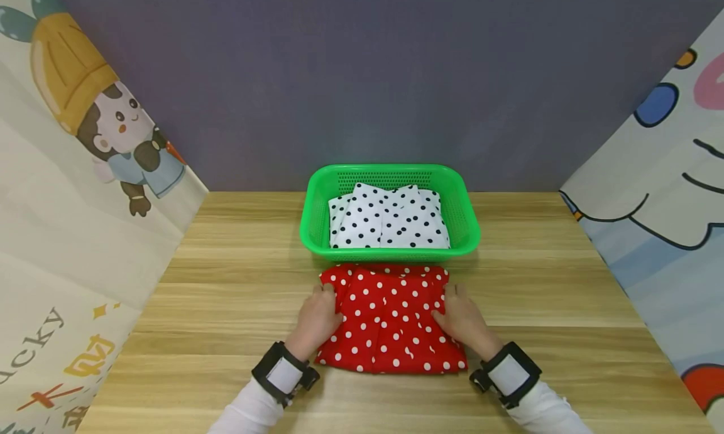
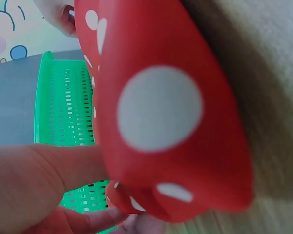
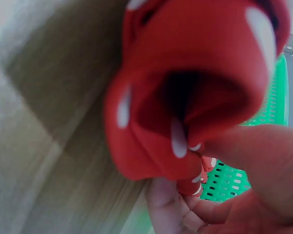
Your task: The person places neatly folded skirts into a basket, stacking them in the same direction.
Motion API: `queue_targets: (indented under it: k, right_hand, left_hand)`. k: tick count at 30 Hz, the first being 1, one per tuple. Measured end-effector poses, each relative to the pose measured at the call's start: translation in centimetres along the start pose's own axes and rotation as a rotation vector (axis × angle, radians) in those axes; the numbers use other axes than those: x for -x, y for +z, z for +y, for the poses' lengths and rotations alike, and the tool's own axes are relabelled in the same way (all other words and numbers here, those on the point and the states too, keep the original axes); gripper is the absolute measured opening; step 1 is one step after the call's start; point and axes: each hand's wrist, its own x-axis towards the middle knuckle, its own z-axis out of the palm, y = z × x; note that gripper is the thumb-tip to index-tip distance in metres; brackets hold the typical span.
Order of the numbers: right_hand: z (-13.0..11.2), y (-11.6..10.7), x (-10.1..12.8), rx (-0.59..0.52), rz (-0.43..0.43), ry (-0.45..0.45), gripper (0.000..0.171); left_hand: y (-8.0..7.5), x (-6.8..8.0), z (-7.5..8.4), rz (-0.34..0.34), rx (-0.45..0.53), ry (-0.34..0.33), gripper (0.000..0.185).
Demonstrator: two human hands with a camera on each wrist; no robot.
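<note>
A folded red cloth with white dots [image 1: 390, 318] was seen lying on the wooden tabletop [image 1: 226, 296], just in front of a green basket [image 1: 317, 198]. The cloth's far edge lay close against the basket's near wall. The left hand [image 1: 318, 321] was placed at the cloth's left edge and the right hand [image 1: 465, 321] at its right edge, so that the cloth was held between them.

In the left wrist view, the fingers [image 2: 95, 217] of the left hand were curled under a bunched fold of the red cloth [image 2: 171, 112], which was gripped against the palm, and the basket's perforated wall [image 2: 63, 105] was seen behind it. In the right wrist view, the fingers [image 3: 173, 207] of the right hand were likewise curled round a rolled edge of the red cloth [image 3: 195, 87], the thumb being pressed on top, and a patch of the green basket [image 3: 224, 183] was visible behind the grip.

Inside the basket a white cloth with black dots [image 1: 387, 217] was lying folded. A black wrist strap [image 1: 283, 371] was worn on the left forearm and another black strap [image 1: 509, 372] on the right, over white sleeves. Printed cartoon panels [image 1: 73, 170] were stood along both sides of the tabletop, and a plain grey wall [image 1: 373, 76] was seen behind.
</note>
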Motion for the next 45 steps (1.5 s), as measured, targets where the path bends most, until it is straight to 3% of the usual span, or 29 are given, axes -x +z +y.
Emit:
queue_targets:
  k: [7, 13, 18, 29, 39, 45]
  right_hand:
    - [-0.2, -0.1, 0.0, -0.058, -0.046, 0.008, 0.055]
    - [0.0, 0.0, 0.3, -0.117, -0.025, -0.01, 0.044]
    - [0.3, 0.2, 0.8, -0.178, 0.007, -0.014, 0.045]
    - [0.2, -0.1, 2.5, -0.185, 0.15, -0.058, 0.04]
    - [0.3, -0.5, 4.0, -0.136, 0.283, -0.125, 0.035]
    - [0.1, -0.7, 4.5, -0.137, 0.313, -0.127, 0.035]
  left_hand:
    - [0.0, 0.1, 0.1, -0.001, 0.01, 0.032, 0.036]
    - [0.0, 0.2, -0.3, 0.003, 0.064, 0.055, 0.026]
    - [-0.2, 0.5, -0.4, -0.004, 0.13, 0.044, 0.024]
    - [-1.3, 2.4, -0.2, 0.072, 0.223, 0.042, 0.032]
    - [-2.0, 3.6, 0.2, 0.091, 0.258, 0.05, 0.029]
    - [-2.6, 4.1, 0.5, 0.109, 0.263, 0.065, 0.028]
